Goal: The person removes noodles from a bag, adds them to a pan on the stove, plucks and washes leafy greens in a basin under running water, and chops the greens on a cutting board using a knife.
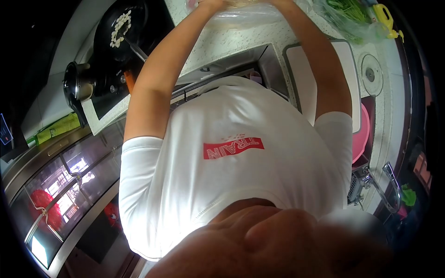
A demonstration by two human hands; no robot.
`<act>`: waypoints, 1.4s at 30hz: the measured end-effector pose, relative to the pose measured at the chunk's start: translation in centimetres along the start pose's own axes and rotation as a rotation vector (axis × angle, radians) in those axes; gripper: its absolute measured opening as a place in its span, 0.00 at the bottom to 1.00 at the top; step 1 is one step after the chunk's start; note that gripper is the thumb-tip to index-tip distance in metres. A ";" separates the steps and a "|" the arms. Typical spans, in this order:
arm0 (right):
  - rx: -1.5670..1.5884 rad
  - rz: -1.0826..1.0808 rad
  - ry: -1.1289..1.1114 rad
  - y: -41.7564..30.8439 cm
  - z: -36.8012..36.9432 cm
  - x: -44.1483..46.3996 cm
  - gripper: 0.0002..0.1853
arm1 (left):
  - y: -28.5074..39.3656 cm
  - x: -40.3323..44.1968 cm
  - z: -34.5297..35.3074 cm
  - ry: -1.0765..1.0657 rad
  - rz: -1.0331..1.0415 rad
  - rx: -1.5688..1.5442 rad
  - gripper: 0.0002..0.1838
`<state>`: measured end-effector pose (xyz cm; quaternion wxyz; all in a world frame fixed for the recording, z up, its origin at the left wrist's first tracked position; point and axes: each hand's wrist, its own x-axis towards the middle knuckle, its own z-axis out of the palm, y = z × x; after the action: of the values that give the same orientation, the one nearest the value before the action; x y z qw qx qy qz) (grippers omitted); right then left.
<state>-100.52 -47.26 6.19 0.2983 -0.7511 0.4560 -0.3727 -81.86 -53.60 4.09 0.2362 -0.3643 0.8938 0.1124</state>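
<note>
Both my arms reach forward over the speckled countertop, and the top edge of the view cuts off my hands. My left hand (212,4) is at the left end of a clear plastic bag (248,19) with something pale in it. At the bag's right end is my right hand (281,2). The fingers of both hands are out of sight, so their grip on the bag does not show. Below my right forearm lies a white cutting board (344,60) with a dark rim.
On the stove at the left, a black wok (104,39) holds pale slices (121,25) and a long-handled utensil (137,52). A pot (79,82) stands nearer. At the right are bagged greens (347,11), a yellow handle (384,17), a pink basin (362,134) and a faucet (394,187).
</note>
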 end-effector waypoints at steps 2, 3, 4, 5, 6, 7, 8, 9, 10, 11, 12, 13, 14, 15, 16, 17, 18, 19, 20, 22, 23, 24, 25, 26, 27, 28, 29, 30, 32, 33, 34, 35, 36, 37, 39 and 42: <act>0.233 0.096 0.035 3.5 1.8 0.2 0.26 | 0.5 0.5 0.0 0.016 -0.004 0.004 0.32; 0.153 0.092 0.039 3.3 1.7 -0.2 0.26 | 0.6 0.6 -0.1 0.025 -0.009 0.002 0.32; 0.082 0.090 0.044 3.0 1.7 -0.6 0.26 | 0.7 0.7 -0.1 0.030 -0.013 -0.005 0.32; 0.017 0.086 0.051 2.8 1.6 -0.8 0.26 | 0.9 0.9 -0.1 0.035 -0.017 -0.003 0.32; -0.024 0.078 0.058 2.6 1.3 -1.1 0.26 | 1.0 1.0 -0.1 0.038 -0.021 -0.003 0.32; -0.061 0.071 0.064 2.4 1.2 -1.3 0.26 | 0.9 0.9 0.1 0.040 -0.031 -0.007 0.31; -0.091 0.069 0.067 2.3 0.9 -1.5 0.26 | 1.0 0.9 0.2 0.038 -0.035 -0.009 0.31; -0.118 0.062 0.073 2.3 0.7 -1.7 0.26 | 0.9 0.8 0.5 0.035 -0.049 -0.010 0.31; -0.142 0.062 0.077 2.2 0.5 -1.9 0.27 | 0.4 0.3 1.1 0.034 -0.067 -0.013 0.31; -0.166 0.058 0.080 2.2 0.4 -2.1 0.27 | 0.2 0.0 1.5 0.027 -0.091 -0.014 0.31; -0.183 0.058 0.083 2.2 0.2 -2.3 0.27 | 0.4 -0.1 1.8 0.015 -0.112 -0.013 0.31; -0.203 0.054 0.085 2.6 0.1 -2.4 0.27 | 0.2 -0.2 2.5 0.006 -0.142 -0.015 0.31; -0.221 0.051 0.083 2.8 0.0 -2.4 0.27 | 0.0 -0.3 3.2 0.000 -0.180 -0.022 0.31; -0.241 0.039 0.080 3.0 -0.1 -2.4 0.27 | -0.2 -0.3 4.0 -0.003 -0.212 -0.029 0.30; -0.252 0.026 0.068 3.2 -0.3 -2.3 0.27 | -0.4 0.4 5.0 0.011 -0.232 -0.042 0.30; -0.269 0.025 0.065 3.7 -0.4 -2.4 0.27 | -0.8 1.9 6.5 0.041 -0.209 -0.061 0.30; -0.288 0.022 0.064 4.1 -0.4 -2.3 0.27 | -1.4 3.5 8.0 0.072 -0.176 -0.077 0.29; -0.303 0.016 0.060 4.2 -0.3 -2.1 0.27 | -0.7 3.4 7.2 0.091 -0.156 -0.098 0.29; -0.313 0.012 0.057 4.2 -0.3 -2.1 0.27 | -0.4 3.1 6.4 0.111 -0.145 -0.115 0.29; -0.328 -0.006 0.057 3.8 0.1 -1.7 0.28 | 0.2 2.9 5.1 0.137 -0.122 -0.136 0.28; -0.332 -0.023 0.062 3.5 0.3 -1.4 0.28 | 0.3 2.6 4.4 0.149 -0.115 -0.144 0.28; -0.339 -0.042 0.059 2.8 0.4 -1.1 0.28 | 0.3 2.6 3.9 0.159 -0.108 -0.146 0.27; -0.341 -0.069 0.059 1.4 0.3 -0.7 0.28 | 0.1 2.4 3.6 0.169 -0.100 -0.149 0.27; -0.324 -0.090 0.037 0.0 0.1 -0.3 0.28 | 0.1 2.4 3.3 0.175 -0.091 -0.153 0.27; -0.310 -0.105 0.019 -1.8 0.0 0.1 0.28 | 0.3 2.2 3.1 0.181 -0.079 -0.153 0.26; -0.294 -0.118 0.004 -3.2 -0.1 0.4 0.28 | 0.5 2.1 3.0 0.181 -0.069 -0.148 0.26; -0.275 -0.133 -0.011 -3.9 -0.1 0.2 0.29 | 0.7 2.0 2.9 0.179 -0.063 -0.147 0.26; -0.318 -0.091 0.007 -4.1 0.1 -0.1 0.28 | 1.0 1.8 2.8 0.179 -0.052 -0.142 0.25; -0.346 -0.069 0.025 -3.0 0.5 0.2 0.27 | 1.5 1.3 2.8 0.180 -0.041 -0.133 0.25; -0.348 -0.055 0.042 -1.7 0.6 0.4 0.27 | 1.8 1.0 3.0 0.180 -0.040 -0.126 0.25; -0.349 -0.040 0.062 -0.2 0.7 0.7 0.26 | 2.2 0.9 3.1 0.182 -0.039 -0.120 0.24; -0.353 -0.031 0.085 1.6 0.9 1.0 0.26 | 2.4 0.7 3.5 0.190 -0.036 -0.115 0.24; -0.362 -0.008 0.111 3.5 1.1 1.0 0.26 | 2.7 0.7 4.1 0.196 -0.035 -0.115 0.24; -0.363 0.016 0.134 5.8 1.4 1.4 0.25 | 2.9 0.7 4.7 0.205 -0.030 -0.114 0.24; -0.379 0.071 0.208 11.1 2.1 1.3 0.25 | 3.3 1.6 6.8 0.225 -0.008 -0.154 0.24; -0.423 0.093 0.342 16.8 3.6 1.2 0.24 | 3.0 3.5 7.4 0.278 0.041 -0.257 0.23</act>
<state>-104.87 -54.78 -8.65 0.0704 -0.7012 0.6014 -0.3764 -83.63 -50.82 -3.96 0.0598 -0.3854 0.9033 0.1789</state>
